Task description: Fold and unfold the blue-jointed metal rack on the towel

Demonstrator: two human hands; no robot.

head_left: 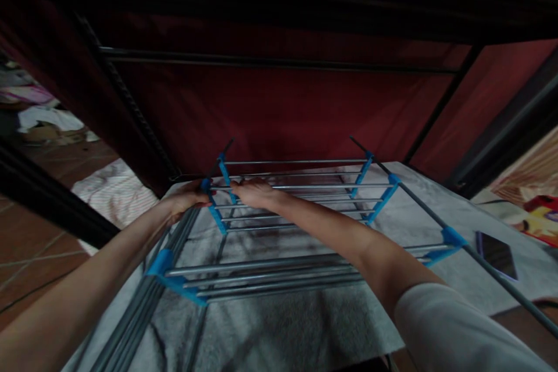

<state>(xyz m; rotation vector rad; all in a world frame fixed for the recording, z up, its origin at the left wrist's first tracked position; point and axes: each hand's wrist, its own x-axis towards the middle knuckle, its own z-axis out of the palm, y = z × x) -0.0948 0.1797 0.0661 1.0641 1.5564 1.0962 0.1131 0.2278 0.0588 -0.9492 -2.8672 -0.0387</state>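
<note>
Stood as a rack (318, 186) of gray bars and blue end pieces on the pale cloth (270, 331), straight ahead, with side poles pointing away toward the red panel (296, 104) and bars stretched crosswise, left to right along the long axis. Gripped the left blue end piece (217, 212) of the middle tier from outside with the left hand (190, 199), fingers bent round its upper corner, undersides hidden. Held the right hand (253, 192) beyond the nearest tier (270, 264), curled over the front bar (300, 187) just inside that same end piece. Had the right blue end piece (383, 200) well apart from both. Showed a tube bundle (131, 308) near the left forearm, a dark phone (499, 251) beside the right pole.
</note>
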